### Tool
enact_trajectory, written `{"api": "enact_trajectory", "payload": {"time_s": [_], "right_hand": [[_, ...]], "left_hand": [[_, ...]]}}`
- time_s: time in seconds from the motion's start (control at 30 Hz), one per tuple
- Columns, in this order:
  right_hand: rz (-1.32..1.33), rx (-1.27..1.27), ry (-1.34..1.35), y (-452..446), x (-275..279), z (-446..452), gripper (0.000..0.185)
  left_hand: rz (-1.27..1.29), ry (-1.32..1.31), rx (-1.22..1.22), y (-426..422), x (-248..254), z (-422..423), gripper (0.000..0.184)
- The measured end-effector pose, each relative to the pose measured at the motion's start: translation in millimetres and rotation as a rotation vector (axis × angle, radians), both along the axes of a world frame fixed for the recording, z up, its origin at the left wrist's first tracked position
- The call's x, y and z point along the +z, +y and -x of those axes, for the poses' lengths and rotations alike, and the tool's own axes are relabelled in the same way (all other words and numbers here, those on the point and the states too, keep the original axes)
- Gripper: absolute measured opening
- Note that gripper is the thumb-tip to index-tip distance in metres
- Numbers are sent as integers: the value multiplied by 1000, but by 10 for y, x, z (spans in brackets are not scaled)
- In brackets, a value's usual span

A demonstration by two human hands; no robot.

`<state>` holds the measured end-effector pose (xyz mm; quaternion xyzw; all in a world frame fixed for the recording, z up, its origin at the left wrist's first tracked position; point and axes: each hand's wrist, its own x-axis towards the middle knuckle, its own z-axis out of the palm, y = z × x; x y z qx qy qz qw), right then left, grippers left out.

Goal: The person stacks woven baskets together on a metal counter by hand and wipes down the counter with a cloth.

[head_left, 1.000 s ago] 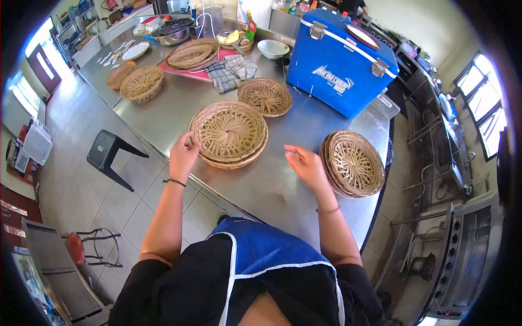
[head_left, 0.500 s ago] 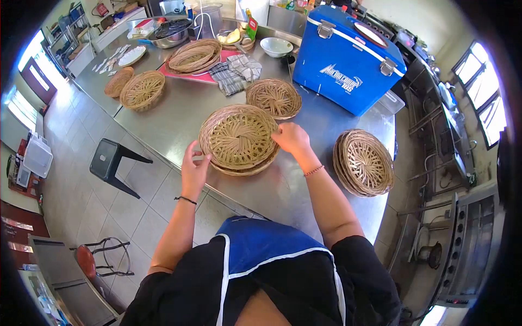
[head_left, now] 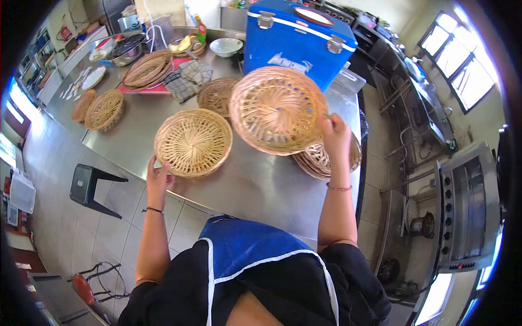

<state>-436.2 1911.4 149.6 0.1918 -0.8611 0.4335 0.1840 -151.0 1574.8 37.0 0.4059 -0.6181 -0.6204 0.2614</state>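
Observation:
My right hand (head_left: 334, 133) grips the right rim of a round woven wicker basket (head_left: 277, 111), held up and tilted above the table. A second wicker basket (head_left: 193, 142) sits at the table's near edge. At its lower left rim is my left hand (head_left: 159, 176), fingers apart and slightly curled, with the tips at the rim. A stack of wicker baskets (head_left: 321, 163) stands to the right, partly covered by the raised basket and my right hand. Behind the two baskets, another wicker basket (head_left: 215, 96) lies partly hidden.
A blue cooler box (head_left: 299, 43) stands at the back of the metal table (head_left: 244, 185). Further left are a checked cloth (head_left: 187, 80), a white bowl (head_left: 226, 47), stacked oval baskets (head_left: 148, 69) and two smaller baskets (head_left: 104, 110). A black stool (head_left: 89, 185) stands on the floor at left.
My right hand has lifted the upper basket off the lower one and carried it right, toward the stack. My left hand stays by the lower basket. The view has turned right.

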Motion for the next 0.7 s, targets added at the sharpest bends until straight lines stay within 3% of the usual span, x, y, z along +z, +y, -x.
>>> {"api": "enact_trajectory", "payload": {"time_s": [0.03, 0.3, 0.47, 0.7], "right_hand": [[102, -5, 23, 212, -18, 27, 31], [45, -287, -74, 1421, -333, 84, 30], [-37, -344, -173, 1571, -656, 130, 41], [-69, -327, -285, 1620, -604, 131, 44]], "left_hand": [[3, -18, 0, 2, 5, -6, 63], [-89, -19, 26, 146, 84, 11, 61], [-87, -36, 5, 223, 112, 54, 58], [-123, -23, -5, 181, 87, 46, 51]]}}
